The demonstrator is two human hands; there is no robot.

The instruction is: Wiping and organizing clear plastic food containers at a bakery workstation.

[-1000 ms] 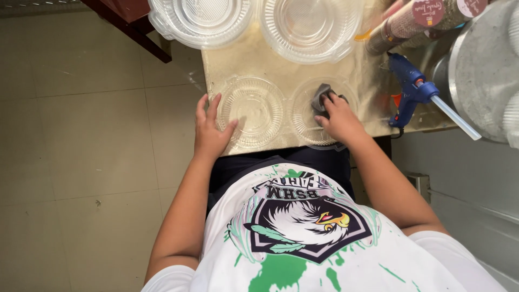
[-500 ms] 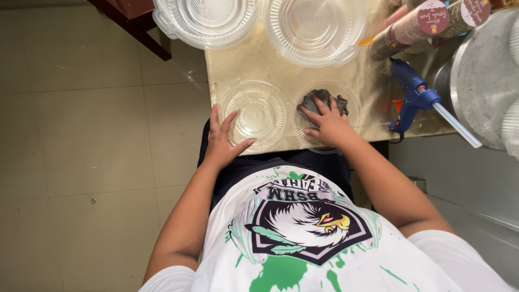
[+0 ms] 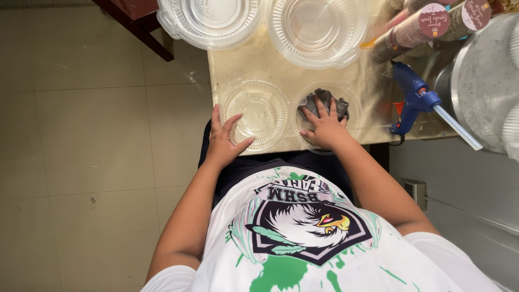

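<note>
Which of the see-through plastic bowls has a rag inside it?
The small clear bowl under the right hand, at the table's near edge. A dark grey cloth sits in it. The small bowl by the left hand and the two big ones behind look empty.

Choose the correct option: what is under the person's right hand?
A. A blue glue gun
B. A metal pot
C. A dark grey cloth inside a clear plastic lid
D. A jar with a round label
C: the right hand presses a dark grey cloth into the clear plastic lid, while the blue glue gun lies apart to its right on the table.
</note>
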